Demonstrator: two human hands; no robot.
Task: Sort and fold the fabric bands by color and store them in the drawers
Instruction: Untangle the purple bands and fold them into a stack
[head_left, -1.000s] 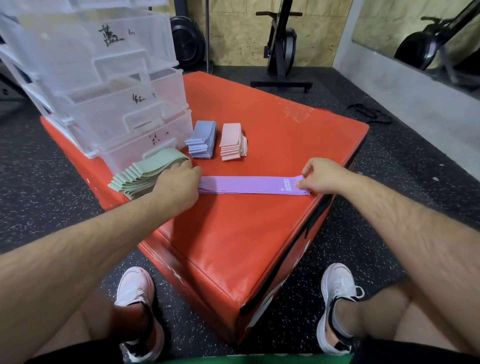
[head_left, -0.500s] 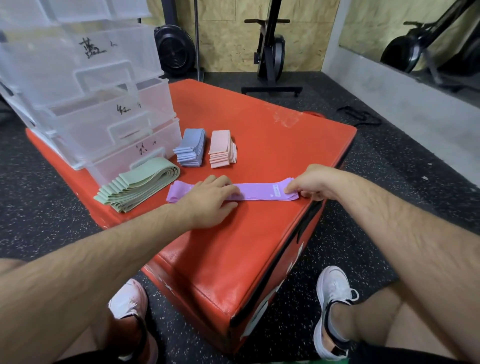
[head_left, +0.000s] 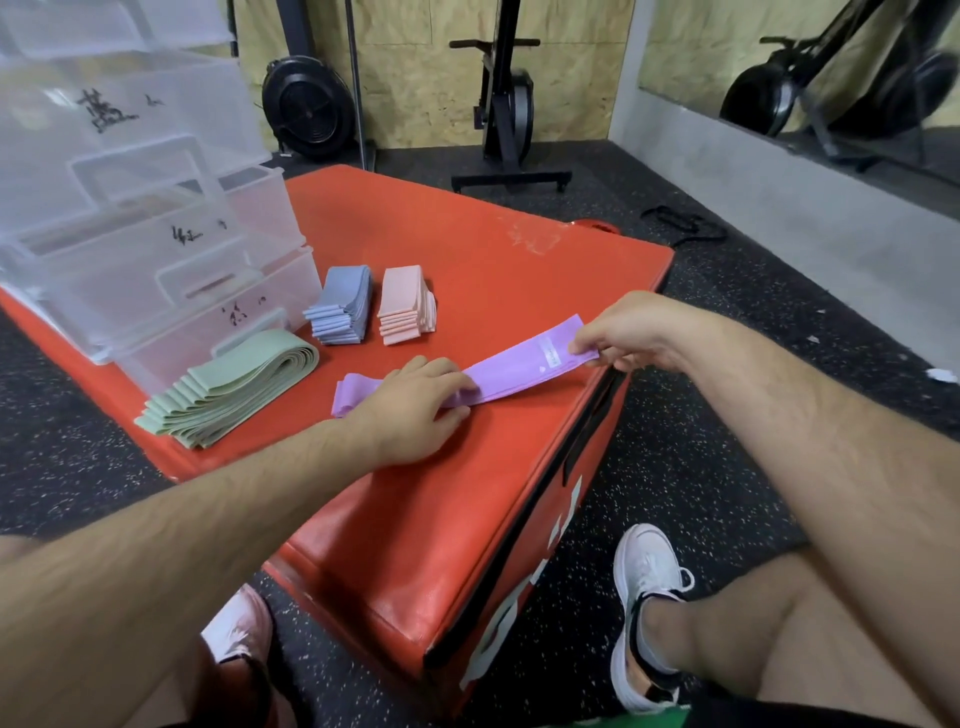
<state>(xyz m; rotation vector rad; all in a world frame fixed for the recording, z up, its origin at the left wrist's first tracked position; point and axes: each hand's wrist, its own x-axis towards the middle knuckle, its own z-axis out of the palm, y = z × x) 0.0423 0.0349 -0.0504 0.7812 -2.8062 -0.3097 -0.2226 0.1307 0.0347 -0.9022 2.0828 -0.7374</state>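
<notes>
1. The red padded box carries everything.
2. Clear plastic drawers stand on its left part.
3. The green band stack lies just in front of the lowest drawer.
4. The purple band lies across the box. The left hand presses its middle with flat, straight fingers. The right hand pinches its raised right end.
5. The blue band stack and the pink band stack sit side by side behind it.

Soft, even indoor light falls from above, bright enough to keep colours clean. The glossy red padded vinyl bench carries a pale sheen along its near corner, and only faint, diffuse shadows sit under the left hand and the lilac fabric band. The wide lens bows the edges: the clear plastic drawer stack leans and looks soft, and the forearms swell at the bottom. The band's white label is too blurred to read.
</notes>
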